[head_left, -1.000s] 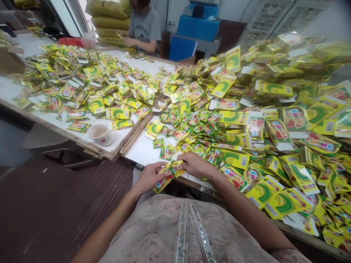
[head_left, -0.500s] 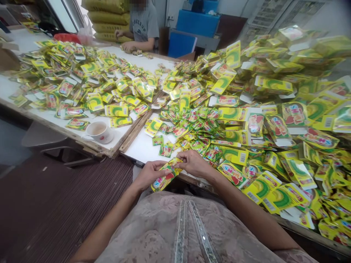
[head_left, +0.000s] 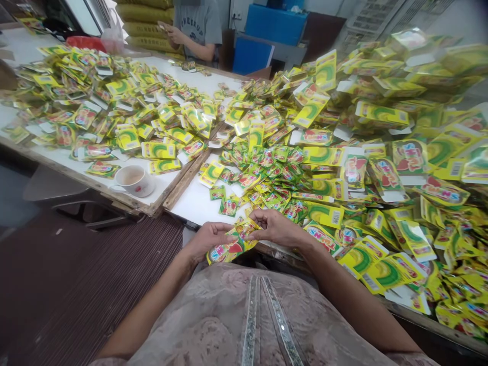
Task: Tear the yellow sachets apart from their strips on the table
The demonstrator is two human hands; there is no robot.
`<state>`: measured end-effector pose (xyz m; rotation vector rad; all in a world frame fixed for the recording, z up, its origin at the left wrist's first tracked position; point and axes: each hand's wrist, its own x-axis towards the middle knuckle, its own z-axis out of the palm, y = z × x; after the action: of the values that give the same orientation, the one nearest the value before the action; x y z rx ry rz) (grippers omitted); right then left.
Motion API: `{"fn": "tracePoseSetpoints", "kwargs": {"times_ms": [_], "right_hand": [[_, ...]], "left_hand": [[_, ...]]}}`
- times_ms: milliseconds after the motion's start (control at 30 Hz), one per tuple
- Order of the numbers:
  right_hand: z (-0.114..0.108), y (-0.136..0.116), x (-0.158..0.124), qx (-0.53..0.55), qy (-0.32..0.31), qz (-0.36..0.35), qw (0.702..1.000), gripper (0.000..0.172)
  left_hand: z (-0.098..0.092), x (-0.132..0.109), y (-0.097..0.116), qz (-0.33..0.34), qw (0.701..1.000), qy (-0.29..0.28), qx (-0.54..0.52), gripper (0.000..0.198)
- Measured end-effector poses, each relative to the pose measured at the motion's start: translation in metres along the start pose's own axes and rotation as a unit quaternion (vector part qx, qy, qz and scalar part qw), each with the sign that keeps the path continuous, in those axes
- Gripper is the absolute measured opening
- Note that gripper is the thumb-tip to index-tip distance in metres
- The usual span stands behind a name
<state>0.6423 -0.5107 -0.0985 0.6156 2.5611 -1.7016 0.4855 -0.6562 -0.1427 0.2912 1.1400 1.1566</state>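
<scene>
Near my body, just off the table's front edge, my left hand [head_left: 205,241] is closed on a flat yellow and green printed box [head_left: 227,249], thumb on its front. My right hand [head_left: 275,226] pinches what looks like a small yellow sachet [head_left: 246,226] at the upper end of that box. The right fingertips partly hide it, so how far inside it sits I cannot tell. Right beyond my hands, a heap of small green sachets [head_left: 280,163] lies on the white table. Two loose green sachets [head_left: 229,205] rest closest to the left hand.
Printed boxes [head_left: 354,170] pile high on the right, and another heap of boxes [head_left: 125,109] covers the left table. A cup [head_left: 134,181] with a drink stands near the left table's edge. Wooden edging [head_left: 186,178] runs between the tables. A person [head_left: 196,33] is across the table.
My right hand has shifted slightly at the box's end, and the box has turned a little in my hands. The person opposite has raised their hands off the table. The view has shifted slightly.
</scene>
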Motion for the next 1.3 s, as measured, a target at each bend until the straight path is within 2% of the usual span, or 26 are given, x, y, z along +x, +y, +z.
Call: {"fn": "tracePoseSetpoints", "kwargs": {"times_ms": [167,267,333,433,567,667,867,1033,1067,1200,1233,1300], "right_hand": [[0.013,-0.001,0.003,-0.149,0.096,-0.006,0.984,0.022],[0.019,0.001,0.004,-0.135,0.139,-0.004,0.981,0.016],[0.017,0.005,0.003,-0.075,0.125,0.008,0.989,0.016],[0.01,0.012,0.0,-0.019,0.101,0.006,0.995,0.025],[0.009,0.019,0.0,-0.087,0.148,-0.013,0.985,0.022],[0.016,0.021,0.001,-0.11,0.154,0.01,0.982,0.017],[0.026,0.019,-0.005,-0.064,0.123,0.018,0.99,0.037],[0.031,0.019,-0.005,-0.107,0.242,0.004,0.964,0.036],[0.033,0.02,-0.004,-0.107,0.24,-0.001,0.965,0.036],[0.037,0.022,0.002,-0.072,0.142,-0.006,0.987,0.035],[0.037,0.022,0.003,-0.065,0.132,-0.005,0.989,0.036],[0.035,0.022,0.005,-0.059,0.149,0.001,0.987,0.04]], "left_hand": [[0.0,0.007,-0.002,0.023,0.999,0.012,0.024,0.049],[0.004,0.009,-0.002,0.055,0.998,0.032,0.022,0.05],[0.007,0.01,-0.002,0.079,0.996,0.035,0.034,0.051],[0.012,0.009,-0.002,0.119,0.989,0.03,0.077,0.055],[0.02,0.009,-0.004,0.151,0.983,0.039,0.096,0.053],[0.025,0.009,-0.007,0.149,0.983,0.041,0.095,0.051],[0.026,0.013,-0.011,0.163,0.98,0.07,0.087,0.051],[0.025,0.017,-0.009,0.19,0.97,0.116,0.098,0.051],[0.025,0.019,-0.008,0.197,0.967,0.121,0.106,0.05],[0.027,0.025,-0.004,0.208,0.961,0.105,0.148,0.047],[0.027,0.025,-0.002,0.206,0.963,0.097,0.145,0.047],[0.026,0.025,0.0,0.204,0.968,0.069,0.126,0.05]]}}
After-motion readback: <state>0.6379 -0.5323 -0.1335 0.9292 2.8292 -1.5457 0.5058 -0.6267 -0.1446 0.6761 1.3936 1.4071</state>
